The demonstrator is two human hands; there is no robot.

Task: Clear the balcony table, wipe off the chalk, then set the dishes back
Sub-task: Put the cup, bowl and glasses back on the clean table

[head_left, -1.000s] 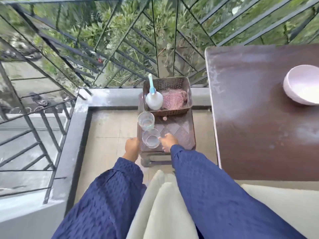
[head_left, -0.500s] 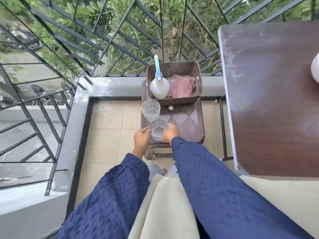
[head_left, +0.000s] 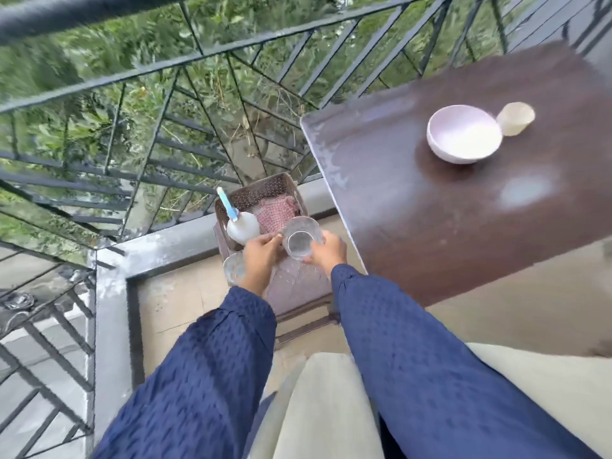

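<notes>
Balcony railing of black bars closes the far and left sides, with greenery beyond it and a grey ledge at its foot. Tiled floor lies open between that ledge and a low stool. The dark brown worktop fills the right side. Its left edge runs just beside the stool and close by the right hand, and its far right side is cut off by the frame. Pale chalk film shows in patches and along that left edge. A lilac bowl stands on the worktop well back from the edges, and a small pale cup touches or nearly touches its far rim, too blurred to tell which. At the stool's far end a brown perforated basket holds a spray bottle and a checked cloth. The right hand curls round a clear glass that shows over the basket's near wall. The left hand reaches its fingers to the glass's left side, but blur hides whether it grips. A second glass sits at the stool's left edge, half hidden behind the left wrist. Blue sleeves cover much of the near floor.
</notes>
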